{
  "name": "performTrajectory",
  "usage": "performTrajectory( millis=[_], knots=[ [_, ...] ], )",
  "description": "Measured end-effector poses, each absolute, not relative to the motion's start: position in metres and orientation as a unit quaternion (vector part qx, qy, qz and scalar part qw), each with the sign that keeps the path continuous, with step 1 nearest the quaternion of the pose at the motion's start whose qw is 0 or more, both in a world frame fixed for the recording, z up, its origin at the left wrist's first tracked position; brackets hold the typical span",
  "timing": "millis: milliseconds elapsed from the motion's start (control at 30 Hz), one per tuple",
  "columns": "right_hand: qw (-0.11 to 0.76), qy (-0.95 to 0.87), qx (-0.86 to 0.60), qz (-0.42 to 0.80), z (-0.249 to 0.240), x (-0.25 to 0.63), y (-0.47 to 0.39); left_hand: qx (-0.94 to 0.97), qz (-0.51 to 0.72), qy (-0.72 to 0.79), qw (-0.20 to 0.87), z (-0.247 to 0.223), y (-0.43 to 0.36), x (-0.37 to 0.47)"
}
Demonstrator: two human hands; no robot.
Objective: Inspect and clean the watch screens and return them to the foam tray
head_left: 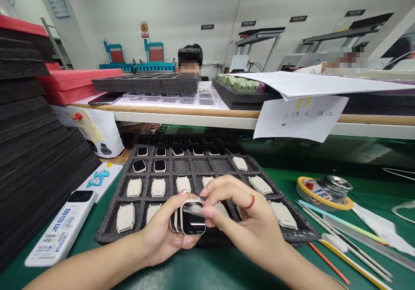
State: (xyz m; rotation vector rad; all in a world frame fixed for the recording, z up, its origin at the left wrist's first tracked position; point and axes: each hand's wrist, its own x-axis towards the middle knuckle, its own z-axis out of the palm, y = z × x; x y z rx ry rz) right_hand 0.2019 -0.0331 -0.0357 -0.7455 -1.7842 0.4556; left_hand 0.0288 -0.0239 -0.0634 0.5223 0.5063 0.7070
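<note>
In my left hand (157,234) is a small stack of smartwatch bodies (193,223), held on edge with the front one's dark glossy screen facing me. Thumb and fingers wrap round their sides. My right hand (251,210) is closed in a pinch at the upper right edge of the front watch; a greyish, see-through patch shows there, and what the fingertips grip is hidden. Under both hands lies a black foam tray (108,218) with square pockets. Nearer pockets hold cream watch bodies (126,217) back side up; farther ones hold watches (160,166) screen up.
Dark foam trays (22,108) are piled high on the left, beside a white box (61,227). Yellow tape (304,190) and several thin sticks (350,225) lie on the right. A shelf (194,113) crosses behind the tray; a person (190,56) is beyond it.
</note>
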Motion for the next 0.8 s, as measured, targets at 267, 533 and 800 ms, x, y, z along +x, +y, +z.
performTrajectory(
  millis=[267,533,800],
  knots=[
    [0.668,-0.593,-0.340,0.294,-0.030,0.213,-0.027,0.261,0.328,0.251,0.873,-0.056,-0.025,0.028],
    [0.594,-0.736,-0.306,0.110,-0.038,0.221,-0.029,0.254,0.333,0.245,0.874,-0.058,-0.023,0.028],
    [0.437,-0.879,-0.186,0.035,-0.030,0.215,-0.046,0.235,0.331,0.253,0.878,-0.066,-0.024,0.025]
  ],
)
